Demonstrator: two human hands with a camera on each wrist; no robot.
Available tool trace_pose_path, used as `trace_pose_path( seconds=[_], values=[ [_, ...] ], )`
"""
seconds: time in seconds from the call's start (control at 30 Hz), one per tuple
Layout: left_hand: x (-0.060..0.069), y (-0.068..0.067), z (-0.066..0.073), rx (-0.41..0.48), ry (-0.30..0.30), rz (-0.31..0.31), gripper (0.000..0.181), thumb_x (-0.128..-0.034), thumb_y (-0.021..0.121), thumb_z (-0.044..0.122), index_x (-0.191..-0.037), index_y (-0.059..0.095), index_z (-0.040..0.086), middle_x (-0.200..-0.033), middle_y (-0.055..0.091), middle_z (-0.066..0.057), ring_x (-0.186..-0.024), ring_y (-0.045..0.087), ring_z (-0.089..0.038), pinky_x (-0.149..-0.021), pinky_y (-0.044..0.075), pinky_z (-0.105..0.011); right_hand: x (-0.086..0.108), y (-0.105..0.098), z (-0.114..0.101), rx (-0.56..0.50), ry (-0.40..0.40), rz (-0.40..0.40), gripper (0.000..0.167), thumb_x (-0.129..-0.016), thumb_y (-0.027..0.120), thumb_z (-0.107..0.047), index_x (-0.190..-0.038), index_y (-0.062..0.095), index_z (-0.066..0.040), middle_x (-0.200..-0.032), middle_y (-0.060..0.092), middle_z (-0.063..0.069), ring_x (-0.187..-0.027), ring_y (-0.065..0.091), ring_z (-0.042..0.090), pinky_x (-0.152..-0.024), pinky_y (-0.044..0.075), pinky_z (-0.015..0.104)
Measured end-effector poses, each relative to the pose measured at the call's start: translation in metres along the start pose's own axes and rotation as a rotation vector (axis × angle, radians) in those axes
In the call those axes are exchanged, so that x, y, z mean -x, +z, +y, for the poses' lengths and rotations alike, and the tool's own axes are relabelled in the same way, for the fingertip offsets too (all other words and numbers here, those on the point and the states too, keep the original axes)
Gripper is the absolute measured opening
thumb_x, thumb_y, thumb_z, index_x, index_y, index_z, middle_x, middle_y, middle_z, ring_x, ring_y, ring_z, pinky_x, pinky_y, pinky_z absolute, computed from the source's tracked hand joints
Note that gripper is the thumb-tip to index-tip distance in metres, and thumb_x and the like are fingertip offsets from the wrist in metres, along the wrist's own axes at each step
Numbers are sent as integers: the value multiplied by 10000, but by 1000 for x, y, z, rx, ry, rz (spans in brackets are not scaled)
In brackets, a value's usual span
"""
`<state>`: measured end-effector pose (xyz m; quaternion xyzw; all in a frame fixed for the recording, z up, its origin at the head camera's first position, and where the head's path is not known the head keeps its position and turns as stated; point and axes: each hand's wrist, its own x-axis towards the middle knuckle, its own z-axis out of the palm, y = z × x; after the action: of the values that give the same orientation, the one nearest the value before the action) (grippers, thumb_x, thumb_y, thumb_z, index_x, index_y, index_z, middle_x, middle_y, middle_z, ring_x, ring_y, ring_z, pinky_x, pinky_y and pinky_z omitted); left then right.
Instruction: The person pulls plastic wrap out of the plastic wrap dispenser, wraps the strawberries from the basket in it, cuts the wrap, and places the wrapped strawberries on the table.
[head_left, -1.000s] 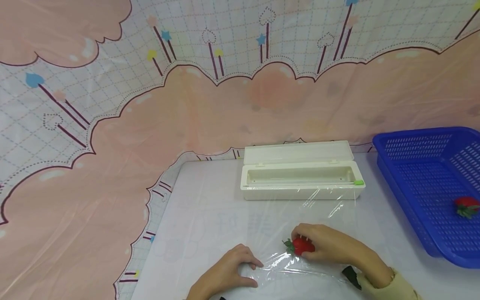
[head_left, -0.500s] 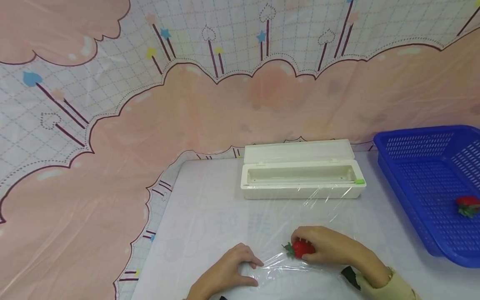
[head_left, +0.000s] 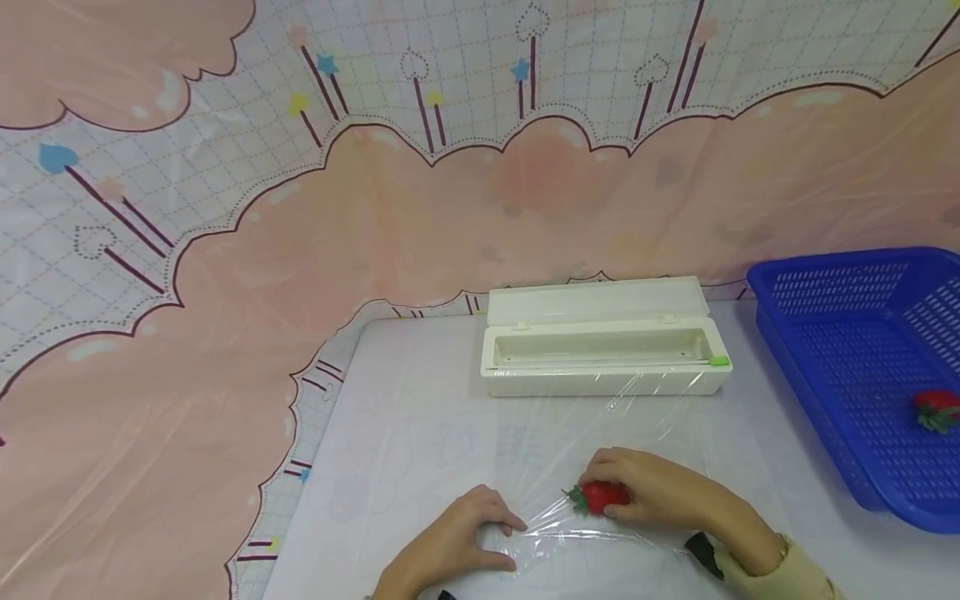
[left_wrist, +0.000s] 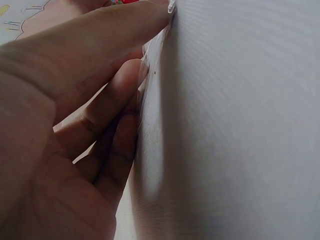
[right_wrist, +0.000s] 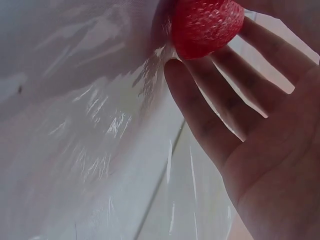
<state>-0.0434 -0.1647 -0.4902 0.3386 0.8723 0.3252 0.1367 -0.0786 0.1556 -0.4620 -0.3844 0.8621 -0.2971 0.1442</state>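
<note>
A red strawberry (head_left: 601,497) with green leaves lies on clear plastic wrap (head_left: 558,533). My right hand (head_left: 667,492) grips it between thumb and fingers, its leaves pointing left. The right wrist view shows the strawberry's red, seeded side (right_wrist: 207,27) at the fingertips, just over the shiny wrap. My left hand (head_left: 457,537) rests on the wrap's near left part, thumb and fingers spread apart. From the left wrist, the thumb and the other fingers (left_wrist: 132,75) touch the film against the white surface. Creases run in the film between the two hands.
Behind the hands stands a white cling-film dispenser box (head_left: 600,383), lid raised, with a green slider (head_left: 718,361) at its right end. Film stretches from it towards me. A blue basket (head_left: 795,400) at the right holds another strawberry (head_left: 936,410). A patterned cloth (head_left: 450,225) hangs behind.
The right hand and the strawberry have shifted very slightly, with the grip kept. The left hand stays in place on the wrap. The head view has tilted a little.
</note>
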Motion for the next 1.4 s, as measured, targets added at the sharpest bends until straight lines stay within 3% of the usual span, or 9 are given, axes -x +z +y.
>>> trace_pose_path(
  seconds=[0.3,0.53,0.77,1.0,1.27,1.4],
  values=[
    [-1,-1,-1,-1,17,8,338,-768,849,308,-1078,754,214,-903,613,199,-975,514,26,-910,472,-214,3,-4,-3,66,24,38,337,-861,751,-196,-1193,692,-187,-1154,637,-95,-1053,572,84,-925,540,346],
    [-1,-1,-1,4,14,5,334,-772,850,306,-1080,753,218,-908,609,201,-974,516,28,-907,471,-208,10,-8,-1,138,-30,110,355,-838,772,-194,-1181,684,-187,-1153,641,-79,-1064,589,125,-927,542,369],
    [-1,-2,-1,4,28,11,330,-771,854,299,-1074,753,219,-905,612,194,-973,520,28,-897,466,-193,26,-9,6,154,-53,157,341,-839,768,-172,-1168,678,-180,-1153,626,-100,-1081,587,119,-927,538,369],
    [-1,-2,-1,4,21,5,327,-772,854,302,-1074,754,224,-903,609,199,-973,518,31,-895,463,-190,43,-10,12,123,40,127,348,-848,775,-232,-1177,664,-216,-1178,612,-120,-1112,590,140,-944,533,398],
    [0,-1,-1,1,21,5,328,-774,852,304,-1077,752,229,-904,604,200,-974,515,32,-900,462,-193,59,-7,20,154,27,161,388,-831,790,-260,-1193,656,-224,-1169,603,-146,-1092,584,113,-919,538,357],
    [0,0,-1,4,19,4,327,-777,850,308,-1080,751,233,-909,601,203,-974,514,34,-901,462,-194,68,-3,26,184,-16,210,392,-812,805,-254,-1174,658,-224,-1148,598,-157,-1067,579,82,-891,533,319]
  ],
)
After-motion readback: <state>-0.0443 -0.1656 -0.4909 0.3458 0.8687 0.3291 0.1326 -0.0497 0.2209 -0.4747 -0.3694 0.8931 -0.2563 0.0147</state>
